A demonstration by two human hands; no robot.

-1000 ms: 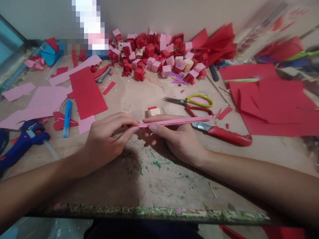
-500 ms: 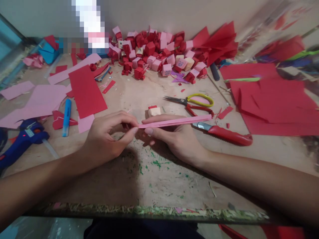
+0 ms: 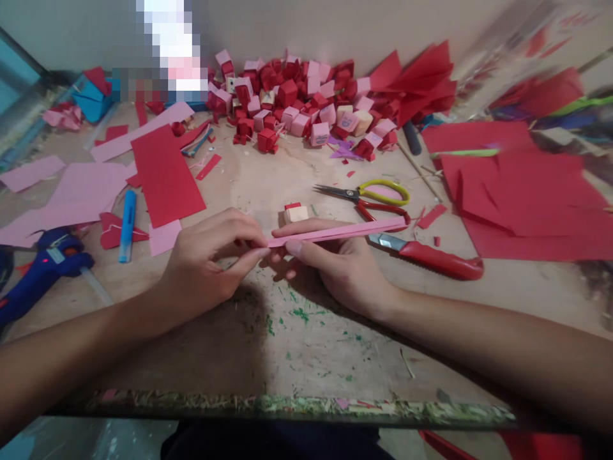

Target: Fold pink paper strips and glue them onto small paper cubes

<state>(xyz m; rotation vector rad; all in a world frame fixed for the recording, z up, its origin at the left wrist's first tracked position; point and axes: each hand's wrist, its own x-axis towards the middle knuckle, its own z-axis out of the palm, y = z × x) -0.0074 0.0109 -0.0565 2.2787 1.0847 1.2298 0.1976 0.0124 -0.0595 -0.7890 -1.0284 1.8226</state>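
A narrow pink paper strip (image 3: 345, 230), folded lengthwise, stretches between my hands above the table. Its left end is pinched between the thumb and fingertips of my left hand (image 3: 215, 255). My right hand (image 3: 345, 265) grips the strip from below, thumb pressed on its near side, and the free end points right. Just behind my right fingers lies a small cream block with a red side (image 3: 297, 213). Scissors (image 3: 359, 195) with one yellow and one red handle rest beyond the strip's free end. A red-handled utility knife (image 3: 438, 259) lies beside my right hand.
Many small red and pink paper-covered cubes (image 3: 297, 96) are heaped at the back. Red paper sheets (image 3: 527, 191) lie at right. At left are a red paper rectangle (image 3: 167, 176), pink sheets (image 3: 90, 188), a blue marker (image 3: 127, 223) and a blue glue gun (image 3: 52, 262).
My right thumb has slid slightly right along the strip, and my left fingertips have shifted a little right. Both hands keep their hold; the things on the table stay put.
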